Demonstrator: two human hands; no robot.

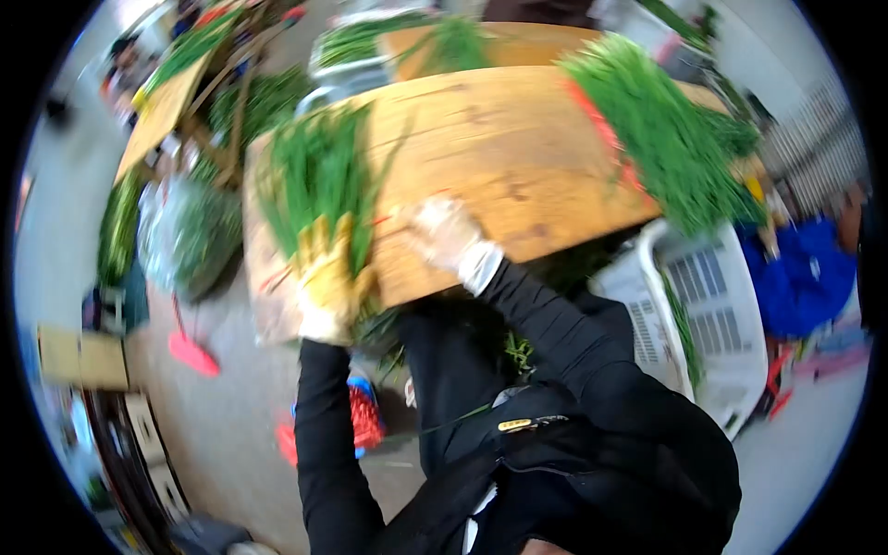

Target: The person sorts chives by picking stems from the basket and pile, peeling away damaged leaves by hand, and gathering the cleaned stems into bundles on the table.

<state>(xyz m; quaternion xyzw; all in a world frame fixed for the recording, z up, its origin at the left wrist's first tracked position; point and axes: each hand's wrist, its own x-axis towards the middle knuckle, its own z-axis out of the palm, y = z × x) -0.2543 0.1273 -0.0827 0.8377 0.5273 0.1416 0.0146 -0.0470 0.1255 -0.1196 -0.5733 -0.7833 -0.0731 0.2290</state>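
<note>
My left hand (326, 282), in a yellow glove with a pale cuff, lies on a loose bunch of green chives (314, 171) at the left of the wooden table (481, 139). Its fingers are stretched out and apart, pressing on the stalks. A red tie (274, 281) shows beside this bunch, most of it hidden under the stalks. My right hand (446, 233), in a white glove, is over the bare wood right of the bunch. Its fingers are curled and blurred, with red bits of the tie showing at the fingertips.
A big chive bundle (661, 139) with a red band lies on the table's right end. Below it stands a white plastic basket (745, 324). A stuffed clear bag (190, 236) sits left of the table. Another person (129, 74) is at the far left.
</note>
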